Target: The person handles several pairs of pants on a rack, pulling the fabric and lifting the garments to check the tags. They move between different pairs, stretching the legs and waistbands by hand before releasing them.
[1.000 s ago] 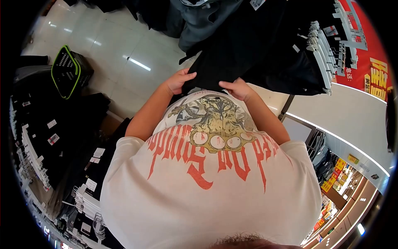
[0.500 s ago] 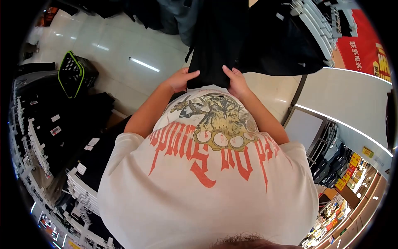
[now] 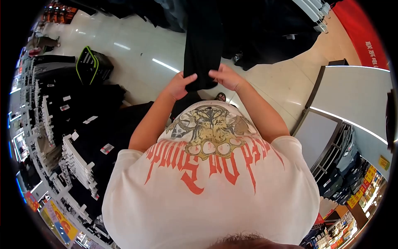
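Note:
A pair of black trousers point(image 3: 202, 50) hangs down in front of me, one long narrow leg stretching toward my body. My left hand point(image 3: 181, 85) is closed on the left edge of its lower end, thumb lying on top. At the right edge, my right hand point(image 3: 227, 77) pinches the same end, its thumb pointing inward and slightly blurred. Folds of the cloth hide most of the fingertips. More dark clothes point(image 3: 265, 37) hang just to the right, beneath white hangers point(image 3: 311, 10).
A black shopping basket with a green rim point(image 3: 103, 68) is at the left. Racks of dark clothes with white hangers point(image 3: 81, 166) line my left side. A white panel point(image 3: 352, 91) and a red banner point(image 3: 358, 29) stand at the right. A sandalled foot point(image 3: 221, 96) shows below the cloth.
My hands have come closer together, and the cloth between them looks narrower. The view has shifted, so the basket and racks appear further right.

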Motion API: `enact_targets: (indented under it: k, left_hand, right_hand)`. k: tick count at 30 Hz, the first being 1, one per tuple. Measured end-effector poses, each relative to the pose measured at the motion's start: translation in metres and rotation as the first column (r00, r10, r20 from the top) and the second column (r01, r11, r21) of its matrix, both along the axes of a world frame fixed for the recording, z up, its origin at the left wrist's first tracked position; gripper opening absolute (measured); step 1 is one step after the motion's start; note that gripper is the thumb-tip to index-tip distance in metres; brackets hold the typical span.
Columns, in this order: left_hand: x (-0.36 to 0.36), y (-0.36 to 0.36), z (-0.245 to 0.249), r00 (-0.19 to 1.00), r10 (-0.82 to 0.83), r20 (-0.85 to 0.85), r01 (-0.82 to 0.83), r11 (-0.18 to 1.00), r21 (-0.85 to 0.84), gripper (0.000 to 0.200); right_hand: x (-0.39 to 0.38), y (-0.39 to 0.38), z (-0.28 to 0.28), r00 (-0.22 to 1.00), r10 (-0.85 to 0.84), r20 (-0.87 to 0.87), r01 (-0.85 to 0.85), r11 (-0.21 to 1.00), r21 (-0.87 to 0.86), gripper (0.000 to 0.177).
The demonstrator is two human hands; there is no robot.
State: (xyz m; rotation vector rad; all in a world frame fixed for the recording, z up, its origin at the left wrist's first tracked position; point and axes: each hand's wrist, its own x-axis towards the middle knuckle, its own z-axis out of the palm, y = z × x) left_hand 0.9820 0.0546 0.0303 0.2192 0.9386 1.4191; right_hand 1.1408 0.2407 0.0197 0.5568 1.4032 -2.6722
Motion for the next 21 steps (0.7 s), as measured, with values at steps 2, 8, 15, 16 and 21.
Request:
enact_targets:
  k: [2,8,15,16,21]
  left_hand:
    - [0.011,-0.017,-0.006,0.996,-0.057,-0.069,0.055,0.998,-0.019,0.041]
    - [0.028,-0.032,0.003,0.995,0.045,-0.093,-0.063,0.979,-0.196,0.04]
    - [0.04,-0.051,-0.005,0.992,0.095,-0.081,-0.11,0.971,-0.213,0.035]
    - [0.036,-0.049,-0.004,0.991,0.037,-0.132,-0.063,0.978,-0.197,0.034]
    - [0.021,-0.037,-0.008,0.974,0.028,-0.223,-0.079,0.971,-0.227,0.029]
  right_hand:
    - [0.01,-0.019,-0.013,0.994,0.102,0.025,-0.104,0.993,0.051,0.043]
    - [0.032,-0.01,-0.016,0.977,0.012,0.214,-0.013,1.0,0.003,0.026]
    - [0.04,-0.032,-0.035,0.992,-0.078,0.102,0.106,0.943,-0.315,0.037]
    - [0.037,-0.037,-0.016,0.997,-0.03,0.074,0.049,0.963,-0.265,0.038]
    - [0.039,-0.045,-0.008,0.969,-0.162,0.186,0.193,0.968,-0.161,0.04]
